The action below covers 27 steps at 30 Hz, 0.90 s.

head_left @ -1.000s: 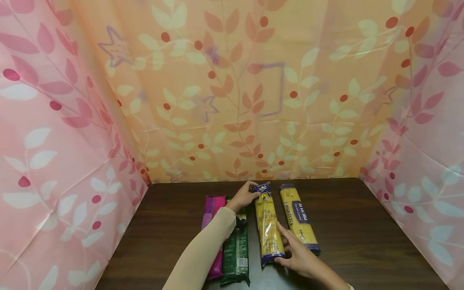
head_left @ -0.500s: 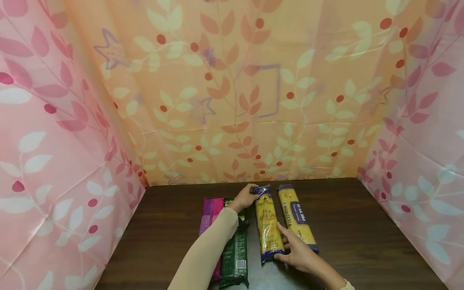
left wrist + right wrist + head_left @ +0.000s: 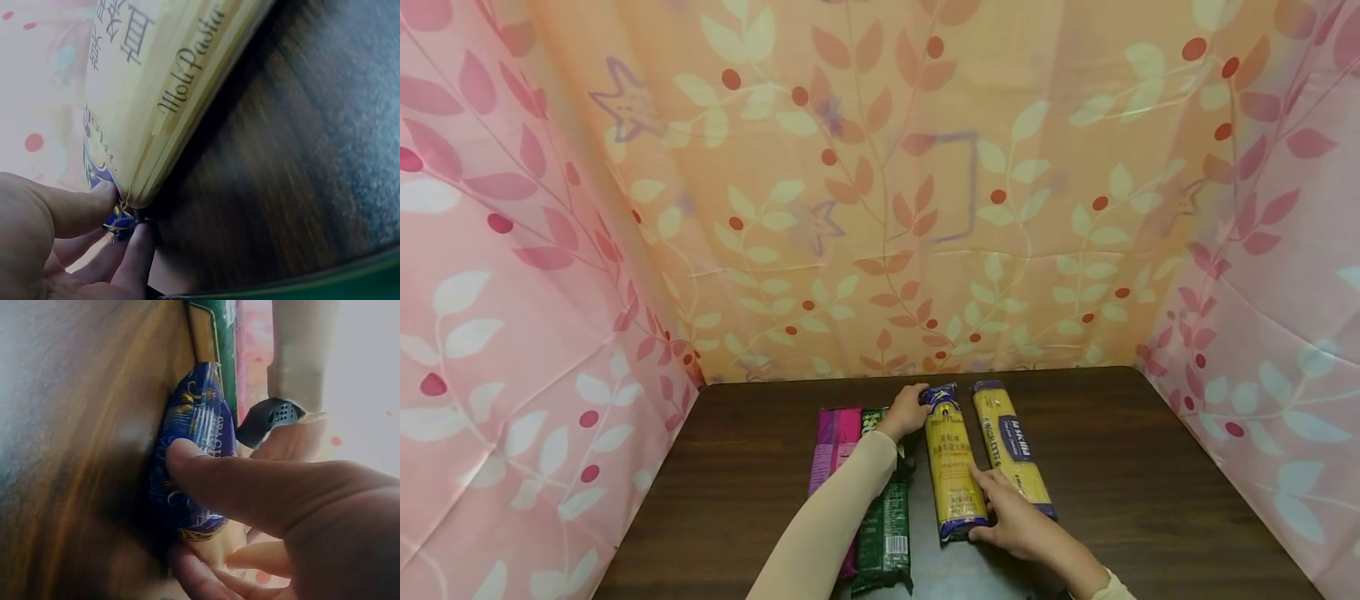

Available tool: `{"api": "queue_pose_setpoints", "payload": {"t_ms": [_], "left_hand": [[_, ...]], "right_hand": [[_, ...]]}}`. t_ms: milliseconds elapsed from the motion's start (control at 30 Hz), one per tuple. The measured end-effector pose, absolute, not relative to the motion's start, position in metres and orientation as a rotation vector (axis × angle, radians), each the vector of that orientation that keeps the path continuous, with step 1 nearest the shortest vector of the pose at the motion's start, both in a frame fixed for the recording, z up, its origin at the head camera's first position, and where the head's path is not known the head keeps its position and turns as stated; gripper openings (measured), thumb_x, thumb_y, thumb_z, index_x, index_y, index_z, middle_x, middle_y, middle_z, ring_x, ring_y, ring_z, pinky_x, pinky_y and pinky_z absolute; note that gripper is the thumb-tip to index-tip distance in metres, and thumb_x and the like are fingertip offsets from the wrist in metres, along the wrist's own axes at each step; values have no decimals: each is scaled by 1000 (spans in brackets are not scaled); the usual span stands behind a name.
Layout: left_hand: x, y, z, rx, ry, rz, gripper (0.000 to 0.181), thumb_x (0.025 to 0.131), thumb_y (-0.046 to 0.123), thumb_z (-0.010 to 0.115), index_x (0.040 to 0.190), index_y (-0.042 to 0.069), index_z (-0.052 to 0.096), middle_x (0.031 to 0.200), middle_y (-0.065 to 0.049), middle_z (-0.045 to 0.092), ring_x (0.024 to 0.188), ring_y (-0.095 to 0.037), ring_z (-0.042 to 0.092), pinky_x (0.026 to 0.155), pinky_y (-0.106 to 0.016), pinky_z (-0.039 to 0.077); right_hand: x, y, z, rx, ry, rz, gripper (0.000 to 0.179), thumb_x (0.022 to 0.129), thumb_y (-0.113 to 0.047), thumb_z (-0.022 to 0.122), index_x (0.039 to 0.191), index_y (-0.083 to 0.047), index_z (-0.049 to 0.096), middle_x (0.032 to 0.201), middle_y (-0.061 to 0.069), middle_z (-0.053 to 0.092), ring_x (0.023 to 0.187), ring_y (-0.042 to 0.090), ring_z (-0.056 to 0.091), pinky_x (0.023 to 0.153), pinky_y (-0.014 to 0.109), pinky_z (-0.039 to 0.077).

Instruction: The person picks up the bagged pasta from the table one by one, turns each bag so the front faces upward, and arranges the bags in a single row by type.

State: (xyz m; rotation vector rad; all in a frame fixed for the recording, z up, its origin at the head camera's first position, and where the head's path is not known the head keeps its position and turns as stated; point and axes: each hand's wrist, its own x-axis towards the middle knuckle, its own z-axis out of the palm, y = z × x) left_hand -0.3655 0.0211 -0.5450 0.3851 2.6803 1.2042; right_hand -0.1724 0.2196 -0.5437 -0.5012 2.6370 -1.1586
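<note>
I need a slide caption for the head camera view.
Left hand and right hand hold the Moli pack at its ends, between the green pack and the blue-labelled pack.

There are one pink pack [image 3: 832, 446], one green pack [image 3: 883, 529] and two yellow packs [image 3: 951, 458] [image 3: 1006, 433], which makes four packs in all, plus two hands [image 3: 906, 413] [image 3: 1013, 518], two light sleeves [image 3: 826, 517] [image 3: 1112, 590] and one brown table [image 3: 737, 454].

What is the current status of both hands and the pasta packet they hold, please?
Left hand pinching Moli Pasta packet at far end. Right hand gripping near end. Green packet and La Sicilia packet flanking, apart; nothing visibly blocking.
</note>
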Motion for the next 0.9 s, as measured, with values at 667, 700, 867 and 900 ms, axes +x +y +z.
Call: {"api": "queue_pose_setpoints", "payload": {"t_ms": [667, 700, 867, 900], "left_hand": [[-368, 14, -551, 372, 2540, 1353, 59, 109, 14, 65, 164, 5, 43, 149, -24, 59, 134, -39, 60, 97, -49, 58], [-367, 15, -551, 367, 2538, 1355, 59, 109, 14, 65, 164, 5, 43, 149, -24, 59, 134, -39, 60, 97, -49, 58], [-367, 17, -550, 355, 2556, 1340, 58, 109, 14, 66, 163, 5, 45, 149, -24, 60, 135, -39, 60, 99, -50, 58], [-367, 17, -549, 354, 2553, 1343, 58, 109, 14, 65, 163, 5, 45, 149, -24, 60, 135, -40, 60, 100, -50, 57]], "right_hand": [[-171, 215, -543, -431, 2689, -1096, 101, 82, -10, 95, 161, 12, 35, 133, 17, 49, 92, 21, 56, 72, 29, 50], [-171, 215, -543, -426, 2687, -1098, 101, 82, -10, 95, 161, 12, 36, 133, 17, 49, 93, 21, 56, 73, 29, 51], [-171, 217, -542, -425, 2667, -1106, 100, 83, -10, 94, 161, 13, 35, 134, 19, 50, 96, 23, 60, 75, 32, 54], [-172, 217, -542, -429, 2662, -1109, 100, 83, -9, 94, 161, 13, 35, 134, 19, 50, 97, 23, 60, 76, 33, 55]]}}
